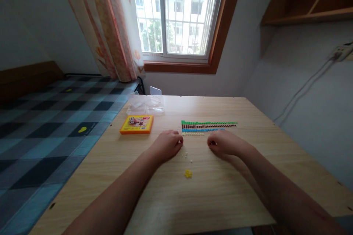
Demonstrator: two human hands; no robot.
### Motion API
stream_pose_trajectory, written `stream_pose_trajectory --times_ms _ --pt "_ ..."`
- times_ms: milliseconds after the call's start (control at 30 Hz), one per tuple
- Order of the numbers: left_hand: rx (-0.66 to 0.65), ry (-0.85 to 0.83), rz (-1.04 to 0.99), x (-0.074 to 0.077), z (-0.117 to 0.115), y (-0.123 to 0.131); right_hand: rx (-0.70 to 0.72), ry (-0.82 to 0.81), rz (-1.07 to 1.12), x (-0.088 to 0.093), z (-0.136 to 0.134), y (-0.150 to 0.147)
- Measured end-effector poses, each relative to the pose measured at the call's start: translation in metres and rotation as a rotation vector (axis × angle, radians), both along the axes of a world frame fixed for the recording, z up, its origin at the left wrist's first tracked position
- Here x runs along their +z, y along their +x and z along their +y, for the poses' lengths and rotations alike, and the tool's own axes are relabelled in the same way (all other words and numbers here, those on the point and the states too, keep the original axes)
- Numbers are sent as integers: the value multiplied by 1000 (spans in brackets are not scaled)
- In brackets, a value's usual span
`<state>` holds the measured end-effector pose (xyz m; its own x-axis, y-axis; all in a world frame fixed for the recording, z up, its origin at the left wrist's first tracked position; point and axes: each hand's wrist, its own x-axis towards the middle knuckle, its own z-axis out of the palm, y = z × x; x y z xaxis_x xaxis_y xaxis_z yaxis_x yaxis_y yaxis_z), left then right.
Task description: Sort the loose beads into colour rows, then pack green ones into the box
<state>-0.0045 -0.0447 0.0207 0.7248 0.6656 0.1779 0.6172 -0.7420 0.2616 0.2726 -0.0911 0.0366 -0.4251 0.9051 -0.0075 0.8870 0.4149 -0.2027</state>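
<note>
Rows of small pieces lie across the wooden table: a green row [205,122] farthest off, then a brown row [204,126], a blue row [202,130] and a shorter cream row [193,134]. At the left end of the rows, my left hand [169,144] rests with its fingers curled in. My right hand [223,142] is just off the right end of the cream row, thumb and fingers pinched together. Whatever either hand holds is too small or hidden. Between my hands are a few loose cream pieces [186,154], with a little yellow pile [188,173] nearer me.
An orange and yellow box [137,124] lies to the left on the tabletop [201,205]. Behind it stands a clear plastic case [146,103] with its lids up. A checked bed [35,139] borders the table's left side. A window [182,14] is ahead.
</note>
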Motion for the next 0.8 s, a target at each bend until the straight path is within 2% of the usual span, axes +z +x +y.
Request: stream_pose_trajectory --times_ms 100,233,500,800 --pt "11 7 4 1 0 -1 -43 -28 17 0 0 22" --pt "44 6 50 4 -2 1 -105 64 120 -12 1 45" --pt "111 23 177 11 -10 3 -69 180 224 -41 7 39" --pt "114 25 221 12 -12 3 -91 189 298 -34 0 40"
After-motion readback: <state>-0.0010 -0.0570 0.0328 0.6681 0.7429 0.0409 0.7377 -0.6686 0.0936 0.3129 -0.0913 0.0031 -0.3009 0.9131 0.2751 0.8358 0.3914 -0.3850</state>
